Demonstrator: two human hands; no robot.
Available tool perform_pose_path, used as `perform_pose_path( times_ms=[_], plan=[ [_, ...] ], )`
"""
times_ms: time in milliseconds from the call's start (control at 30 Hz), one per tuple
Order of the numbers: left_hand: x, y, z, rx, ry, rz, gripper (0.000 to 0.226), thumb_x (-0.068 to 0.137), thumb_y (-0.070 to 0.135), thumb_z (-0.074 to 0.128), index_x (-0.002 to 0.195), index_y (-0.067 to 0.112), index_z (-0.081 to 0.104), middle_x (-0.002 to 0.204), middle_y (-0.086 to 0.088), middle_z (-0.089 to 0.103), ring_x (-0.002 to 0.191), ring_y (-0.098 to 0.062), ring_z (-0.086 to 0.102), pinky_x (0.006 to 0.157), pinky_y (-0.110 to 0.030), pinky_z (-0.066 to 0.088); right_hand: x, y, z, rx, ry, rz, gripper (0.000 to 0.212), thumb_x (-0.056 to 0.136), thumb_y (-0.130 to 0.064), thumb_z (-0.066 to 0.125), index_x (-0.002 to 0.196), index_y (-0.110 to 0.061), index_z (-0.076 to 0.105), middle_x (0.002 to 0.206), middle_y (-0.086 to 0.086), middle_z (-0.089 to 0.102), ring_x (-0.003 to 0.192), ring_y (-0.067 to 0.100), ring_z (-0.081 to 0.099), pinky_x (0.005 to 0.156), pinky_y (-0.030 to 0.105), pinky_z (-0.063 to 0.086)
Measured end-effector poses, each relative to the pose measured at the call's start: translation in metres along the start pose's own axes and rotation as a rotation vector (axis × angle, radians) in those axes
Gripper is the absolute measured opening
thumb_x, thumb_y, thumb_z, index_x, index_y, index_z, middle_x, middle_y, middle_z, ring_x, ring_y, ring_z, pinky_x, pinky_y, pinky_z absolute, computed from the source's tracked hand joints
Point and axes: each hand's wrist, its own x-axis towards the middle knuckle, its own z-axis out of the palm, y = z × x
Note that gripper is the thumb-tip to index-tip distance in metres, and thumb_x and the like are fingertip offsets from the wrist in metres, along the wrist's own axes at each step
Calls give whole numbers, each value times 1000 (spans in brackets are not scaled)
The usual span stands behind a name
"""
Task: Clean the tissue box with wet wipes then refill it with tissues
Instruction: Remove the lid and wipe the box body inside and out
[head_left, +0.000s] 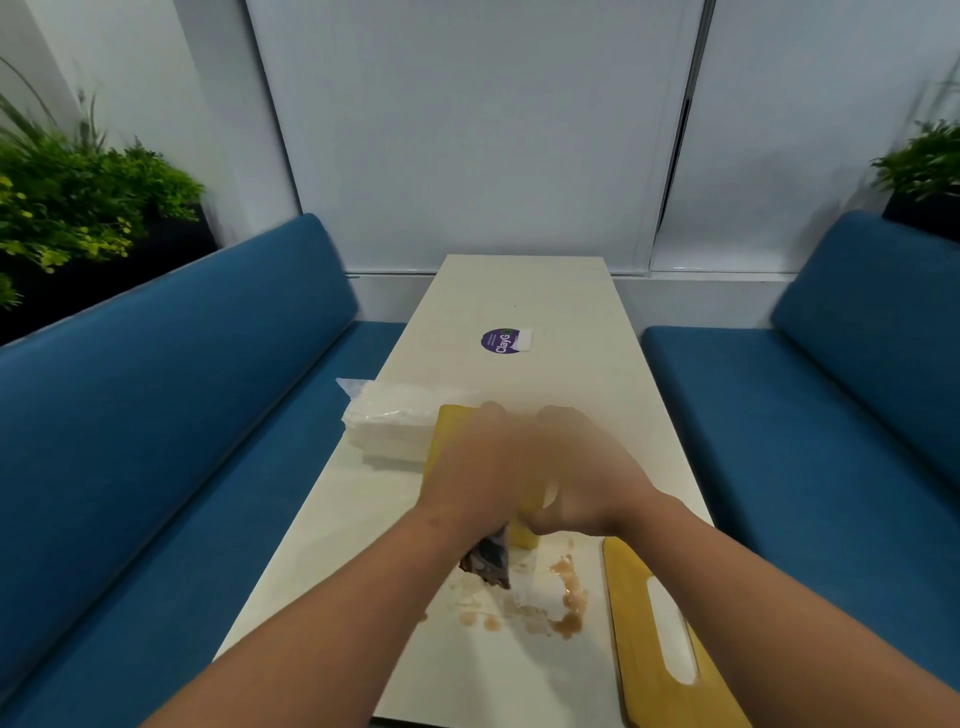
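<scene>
On the near half of the pale desk (540, 291) sits a yellow tissue box (448, 441), mostly hidden beneath both hands. Left hand (470, 480) lies over the box's top with fingers curled down on it, blurred; a dark crumpled wrapper (488, 564) shows just under its wrist, but whether the hand holds it cannot be told. Right hand (582, 478) is over the box's right end, a bit of white wipe (549, 496) showing at its thumb side; the blur hides whether the fingers pinch it. At 9 o'clock from the box, touching its left side, lies a pack of white tissues (387, 428) in clear plastic. At 6 o'clock, brown spill patches (571, 597) and a soaked white tissue (540, 595) lie on the desk. At 4 o'clock, the yellow slotted lid (634, 623) lies flat at the desk's near right edge. At 12 o'clock, well apart, is a round purple sticker (501, 341). Blue benches (182, 415) flank the desk, with green plants (78, 202) behind.
</scene>
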Motion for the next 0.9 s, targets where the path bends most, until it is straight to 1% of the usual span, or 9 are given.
perform_pose_path(
  times_ms=[100,133,267,367,500,633,733,833,900],
  plan=[
    [12,-28,-19,14,62,-240,29,99,32,46,112,15,66,102,3,50,89,-13,50,82,-25,41,4,-2,-2,-21,-42,0,111,55,-53,86,144,-21,28,136,-3,43,116,19,48,92,31,48],
    [15,-35,-25,24,70,-292,29,99,33,46,112,15,66,103,2,51,88,-13,50,80,-24,40,6,-1,-4,-26,-52,1,112,56,-54,86,145,-22,27,138,-3,42,118,19,48,93,32,48],
    [17,-41,-34,11,64,-351,26,99,31,49,112,16,66,103,3,52,87,-11,48,76,-21,37,14,1,-10,-42,-120,2,115,60,-52,86,149,-22,19,145,-1,33,123,23,45,94,34,48],
    [16,-40,-31,12,56,-337,27,99,31,49,113,16,66,106,1,52,87,-11,47,77,-21,37,22,-5,-9,-105,-160,-33,122,60,-53,84,153,-22,12,151,-2,23,128,24,41,95,34,47],
    [15,-36,-28,27,27,-294,28,99,32,48,115,16,65,109,1,51,88,-11,47,78,-20,38,25,-9,-1,-133,-140,-32,121,61,-48,83,154,-19,10,149,-2,20,134,21,27,97,29,40],
    [16,-41,-32,36,18,-293,28,99,32,48,115,16,65,108,2,51,89,-11,47,79,-21,38,26,-4,1,-70,-138,-16,121,61,-47,83,154,-21,11,148,-2,24,132,22,31,96,29,39],
    [18,-40,-32,69,23,-283,28,99,32,47,114,16,65,109,1,51,91,-13,49,82,-24,43,26,2,-1,-58,-155,-12,121,60,-46,84,153,-23,12,150,-3,24,133,22,32,99,32,41],
    [17,-17,-20,59,-36,-141,27,99,29,46,112,16,67,107,-1,52,95,-17,53,87,-29,45,26,2,-2,-40,-154,-14,124,56,-42,85,154,-22,11,152,-2,24,135,21,32,102,31,41],
    [13,-3,-11,49,-102,-54,28,100,27,44,113,17,66,107,0,52,95,-15,52,88,-27,43,27,0,-1,-18,-151,-18,124,54,-38,86,154,-21,14,151,-2,27,134,20,34,103,30,41]
  ],
)
